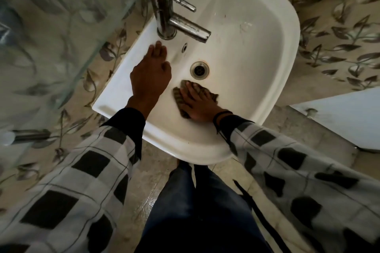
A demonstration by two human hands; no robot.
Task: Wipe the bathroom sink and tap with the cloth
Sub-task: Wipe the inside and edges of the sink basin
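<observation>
Cloth, a small brown striped rag [178, 96], is lying inside the white ceramic sink [257, 47], on the sloping wall of the bowl at about six o'clock from the round metal drain [199, 69] and just beside it. The person's right hand [196, 103] is pressing flat on top of the rag, fingers straight and spread, not curled round it, so the rag's edges are showing on both sides of the palm. A dark band is sitting on that wrist.

The left hand [150, 72] is resting on the flat ledge of the sink at about nine o'clock from the drain. Its fingers are relaxed and mostly extended, holding nothing, with the fingertips lying close to the base of the chrome pillar tap [170, 16]. The tap is standing at about eleven o'clock on the basin, its spout reaching over the bowl and its lever sticking out above. A small oval overflow hole [184, 47] is showing between the spout and the drain.

Both arms are wearing black-and-white checked sleeves [287, 160]. Leaf-patterned tiles [339, 26] are surrounding the basin.
</observation>
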